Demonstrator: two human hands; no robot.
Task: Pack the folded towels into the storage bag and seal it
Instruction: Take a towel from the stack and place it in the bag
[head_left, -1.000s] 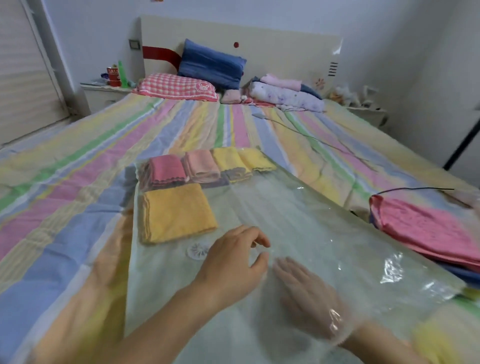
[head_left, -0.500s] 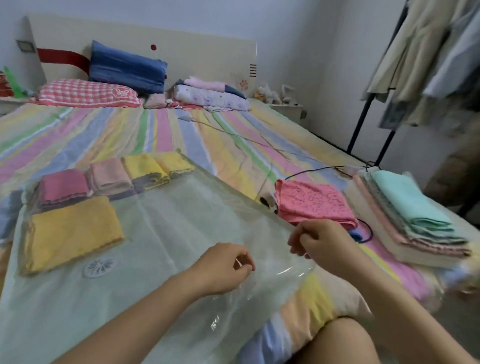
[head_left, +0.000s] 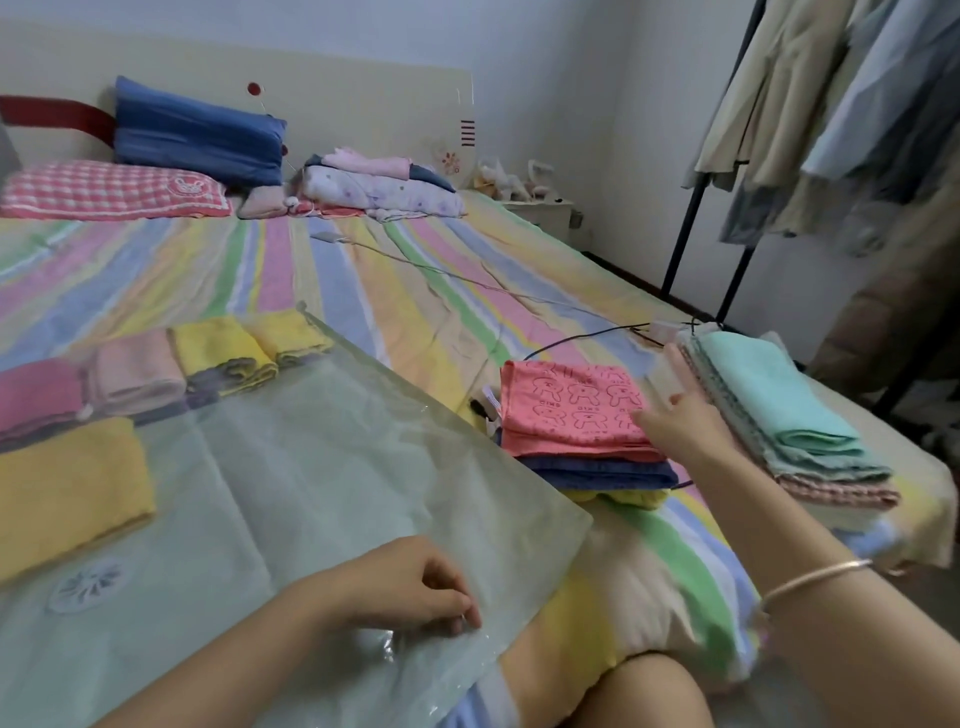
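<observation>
A clear greenish storage bag lies flat on the striped bed. Inside it, at its far end, sit several folded towels: pink, pale pink, two yellow ones and a larger yellow one. My left hand pinches the bag's near edge. My right hand reaches out with fingers extended between a coral printed towel on a small stack and a taller stack topped by a mint towel; it touches the taller stack's side.
A black cable and a thin white cord cross the bed beyond the stacks. Pillows and folded bedding lie at the headboard. A clothes rack with hanging garments stands at the right. My knee is at the bottom.
My right hand has let go of the bag's edge and moved right and away to the towel stacks, fingers now straightened. My left hand keeps its pinch on the bag. The view swung right.
</observation>
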